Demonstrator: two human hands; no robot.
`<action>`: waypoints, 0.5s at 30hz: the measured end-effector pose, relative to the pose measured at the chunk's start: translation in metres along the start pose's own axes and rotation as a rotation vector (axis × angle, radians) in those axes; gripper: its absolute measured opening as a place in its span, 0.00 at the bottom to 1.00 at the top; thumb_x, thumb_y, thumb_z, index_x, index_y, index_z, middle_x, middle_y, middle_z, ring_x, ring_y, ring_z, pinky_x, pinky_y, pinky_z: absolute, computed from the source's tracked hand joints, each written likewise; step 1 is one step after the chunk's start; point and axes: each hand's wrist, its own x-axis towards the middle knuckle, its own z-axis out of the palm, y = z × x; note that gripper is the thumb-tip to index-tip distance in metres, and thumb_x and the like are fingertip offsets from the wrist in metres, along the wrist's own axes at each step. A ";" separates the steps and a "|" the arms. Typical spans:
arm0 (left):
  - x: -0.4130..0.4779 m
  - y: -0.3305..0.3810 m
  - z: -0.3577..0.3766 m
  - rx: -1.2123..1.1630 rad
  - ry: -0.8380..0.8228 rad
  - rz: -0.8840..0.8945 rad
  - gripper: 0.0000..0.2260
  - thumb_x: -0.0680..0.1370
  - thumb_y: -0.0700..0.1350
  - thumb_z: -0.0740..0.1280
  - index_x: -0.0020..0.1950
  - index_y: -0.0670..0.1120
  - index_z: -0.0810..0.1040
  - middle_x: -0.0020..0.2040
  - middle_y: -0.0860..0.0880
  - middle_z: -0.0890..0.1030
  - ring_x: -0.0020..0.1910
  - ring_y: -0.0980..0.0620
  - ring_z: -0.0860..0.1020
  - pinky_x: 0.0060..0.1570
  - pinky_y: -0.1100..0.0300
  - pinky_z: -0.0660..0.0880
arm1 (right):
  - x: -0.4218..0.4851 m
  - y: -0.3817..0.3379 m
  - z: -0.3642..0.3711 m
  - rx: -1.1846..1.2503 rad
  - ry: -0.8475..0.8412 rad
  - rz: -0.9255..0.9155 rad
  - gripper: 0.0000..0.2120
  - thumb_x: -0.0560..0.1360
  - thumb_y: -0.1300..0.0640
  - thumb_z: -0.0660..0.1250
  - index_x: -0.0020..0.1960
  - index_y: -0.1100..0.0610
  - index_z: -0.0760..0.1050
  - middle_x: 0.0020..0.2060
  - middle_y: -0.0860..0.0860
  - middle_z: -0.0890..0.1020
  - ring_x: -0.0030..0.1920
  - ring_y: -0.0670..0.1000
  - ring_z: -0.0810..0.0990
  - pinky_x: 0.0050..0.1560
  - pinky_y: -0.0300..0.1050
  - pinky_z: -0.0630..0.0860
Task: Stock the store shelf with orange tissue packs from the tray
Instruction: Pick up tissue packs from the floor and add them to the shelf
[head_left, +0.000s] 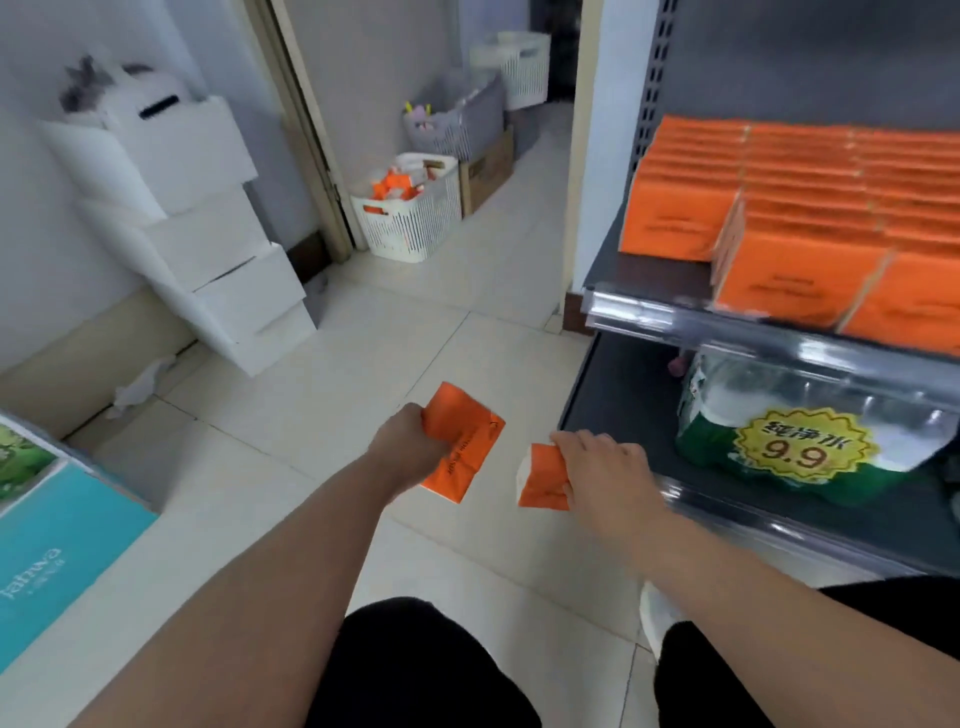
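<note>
We are looking down at a pale tiled floor (311, 374) in a store corner, with a dark shelf (649, 312) standing on the right. Stacked orange tissue packs (779, 208) are sitting in rows on it. Below, a wrapped pack of water bottles (789, 447) is lying on the lower shelf (618, 400). Both bare arms are reaching forward, low over the floor. The left grip (410, 441) is clenching one end of an orange pack (467, 447), which is sticking out tilted to the right. The right grip (602, 467) is wrapping over a second orange pack (540, 483) from above, fingers curling across it, just beside the lower shelf's edge. The two held packs are hanging near each other, not touching. A white basket (410, 223) holding more orange packs is sitting well back by the doorway.
</note>
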 end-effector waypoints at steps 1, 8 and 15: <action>-0.011 0.017 -0.006 0.006 0.031 0.042 0.11 0.74 0.44 0.66 0.55 0.43 0.72 0.45 0.48 0.75 0.46 0.46 0.74 0.41 0.57 0.70 | -0.007 0.003 -0.016 0.024 0.049 0.020 0.24 0.75 0.57 0.63 0.69 0.49 0.62 0.61 0.48 0.73 0.60 0.53 0.72 0.56 0.51 0.65; -0.082 0.115 -0.036 0.030 0.135 0.302 0.10 0.74 0.42 0.66 0.55 0.43 0.72 0.50 0.46 0.77 0.49 0.45 0.76 0.45 0.54 0.74 | -0.058 0.030 -0.111 0.068 0.234 0.058 0.23 0.72 0.56 0.68 0.65 0.50 0.65 0.59 0.49 0.74 0.59 0.54 0.72 0.58 0.53 0.67; -0.111 0.186 -0.045 0.180 0.222 0.449 0.15 0.73 0.41 0.65 0.60 0.46 0.72 0.53 0.44 0.79 0.52 0.43 0.76 0.51 0.50 0.76 | -0.076 0.078 -0.175 0.007 0.380 0.136 0.25 0.73 0.59 0.67 0.67 0.49 0.65 0.59 0.49 0.72 0.62 0.53 0.69 0.56 0.50 0.66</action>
